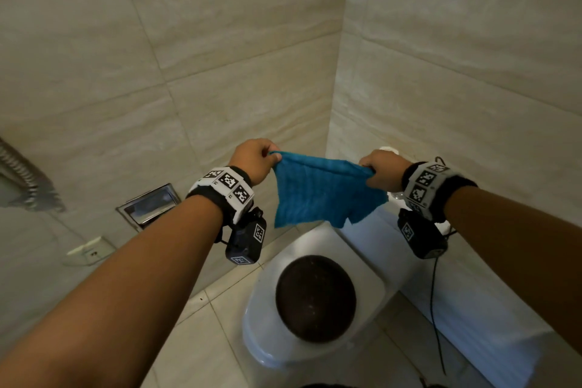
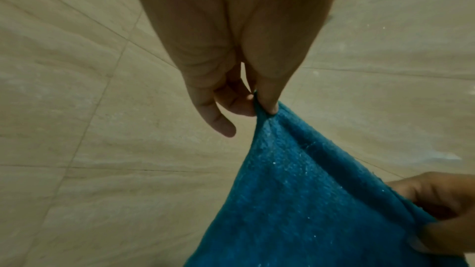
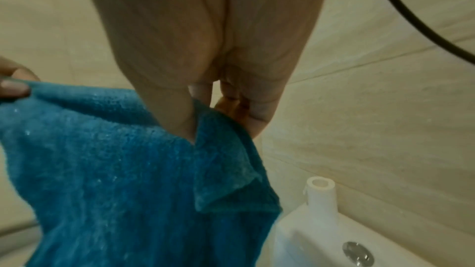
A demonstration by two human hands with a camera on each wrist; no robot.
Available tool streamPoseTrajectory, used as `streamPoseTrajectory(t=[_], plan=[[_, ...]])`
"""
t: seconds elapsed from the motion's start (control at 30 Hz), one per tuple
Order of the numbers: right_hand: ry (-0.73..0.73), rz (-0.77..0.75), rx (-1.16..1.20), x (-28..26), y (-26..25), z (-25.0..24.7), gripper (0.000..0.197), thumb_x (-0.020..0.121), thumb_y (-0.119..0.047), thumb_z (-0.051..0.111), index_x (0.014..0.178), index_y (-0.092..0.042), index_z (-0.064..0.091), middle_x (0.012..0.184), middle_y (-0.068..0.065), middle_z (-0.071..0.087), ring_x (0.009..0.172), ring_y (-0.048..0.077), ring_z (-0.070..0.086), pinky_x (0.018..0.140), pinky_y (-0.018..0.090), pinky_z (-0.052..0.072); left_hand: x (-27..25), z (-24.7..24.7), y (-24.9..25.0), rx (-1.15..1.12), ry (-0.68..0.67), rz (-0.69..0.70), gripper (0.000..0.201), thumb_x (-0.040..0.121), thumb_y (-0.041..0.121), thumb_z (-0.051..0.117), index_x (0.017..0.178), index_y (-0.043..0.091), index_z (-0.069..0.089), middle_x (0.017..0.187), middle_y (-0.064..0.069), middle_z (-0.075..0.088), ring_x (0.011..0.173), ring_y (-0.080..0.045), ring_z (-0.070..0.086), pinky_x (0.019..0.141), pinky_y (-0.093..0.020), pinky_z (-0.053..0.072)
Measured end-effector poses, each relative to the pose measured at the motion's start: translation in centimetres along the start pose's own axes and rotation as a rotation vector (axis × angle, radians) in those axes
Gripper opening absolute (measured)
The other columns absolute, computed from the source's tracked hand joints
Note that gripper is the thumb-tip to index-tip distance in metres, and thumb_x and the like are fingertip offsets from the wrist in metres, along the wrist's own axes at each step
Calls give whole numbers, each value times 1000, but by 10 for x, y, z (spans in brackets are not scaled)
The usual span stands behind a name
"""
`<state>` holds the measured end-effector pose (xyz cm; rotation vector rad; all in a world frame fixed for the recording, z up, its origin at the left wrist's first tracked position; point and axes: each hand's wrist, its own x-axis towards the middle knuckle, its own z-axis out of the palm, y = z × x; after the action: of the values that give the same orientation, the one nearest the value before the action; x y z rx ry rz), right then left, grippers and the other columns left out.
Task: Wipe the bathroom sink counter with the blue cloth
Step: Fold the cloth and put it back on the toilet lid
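Left hand (image 1: 252,161) and right hand (image 1: 382,175) pinch blue cloth (image 1: 324,189); only the head view shows the toilet (image 1: 267,309) below.

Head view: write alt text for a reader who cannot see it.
Both hands, left hand and right hand, hold a blue terry cloth stretched by its top corners above a white toilet with a dark round lid, beige tiled walls behind.

The tiled floor (image 1: 201,353) carries a white toilet (image 1: 267,318) at six o'clock, its dark round lid (image 1: 315,298) shut; the white cistern (image 1: 378,249) stands at four o'clock.
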<state>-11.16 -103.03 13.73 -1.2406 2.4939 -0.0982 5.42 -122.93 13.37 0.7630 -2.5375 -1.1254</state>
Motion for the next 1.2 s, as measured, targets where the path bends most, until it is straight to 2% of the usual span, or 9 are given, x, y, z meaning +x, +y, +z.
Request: streamPoseTrajectory(t=[0.13,0.23,0.33,0.47,0.63,0.77,0.93,1.1,1.2], plan=[[-40,118,11,4,4,-4,12,87,-11,46,78,-10,55,81,9,52,76,22,47,60,28,37,4,-3,-8,76,28,-26,12,99,18,44,88,13,48,86,-5,53,82,-25,53,72,-32,40],[32,156,115,7,17,-6,15,87,-7,45,83,-7,59,88,10,57,80,23,52,68,33,46,5,-7,-18,8,78,-100,18,97,20,47,79,18,46,84,-7,55,86,-32,59,81,-43,50],[64,163,305,9,21,-5,14,88,-9,49,87,-9,63,89,8,59,83,24,59,76,40,57,6,-12,-27,-62,137,-167,25,91,22,57,69,24,47,81,-9,60,86,-35,63,82,-47,53],[124,192,451,14,10,-7,7,83,-20,63,87,-14,62,86,5,59,78,20,58,59,29,53,3,-14,-21,-180,113,-176,26,88,21,63,67,21,48,77,-9,61,84,-37,64,76,-50,56],[99,320,733,19,-10,-12,18,78,-14,71,69,-7,57,66,13,58,60,23,55,49,25,43,1,-3,-5,-271,117,-174,25,92,14,58,70,19,47,88,-17,60,76,-35,65,58,-43,59],[31,289,899,21,-34,-11,13,83,-14,66,80,-3,61,81,18,62,71,25,60,51,24,44,2,11,5,-343,43,-182,20,91,9,60,73,15,53,79,-11,57,62,-26,62,43,-26,54],[20,215,1011,23,-65,-8,12,84,-9,64,75,-12,57,79,12,62,60,15,61,50,18,49,5,25,17,-409,4,-184,20,88,6,61,71,14,59,66,-6,57,53,-25,62,64,-40,59],[94,179,985,26,-77,-6,14,86,-10,62,75,-14,54,75,9,61,62,14,61,46,16,50,4,31,20,-395,-54,-134,16,89,5,61,77,15,61,67,-5,60,56,-21,63,69,-39,58],[87,152,949,26,-79,-5,10,86,-8,60,79,-13,56,73,8,61,63,14,60,52,18,52,3,32,20,-385,-37,-135,14,90,5,60,78,13,61,69,-7,62,56,-19,63,67,-36,59]])
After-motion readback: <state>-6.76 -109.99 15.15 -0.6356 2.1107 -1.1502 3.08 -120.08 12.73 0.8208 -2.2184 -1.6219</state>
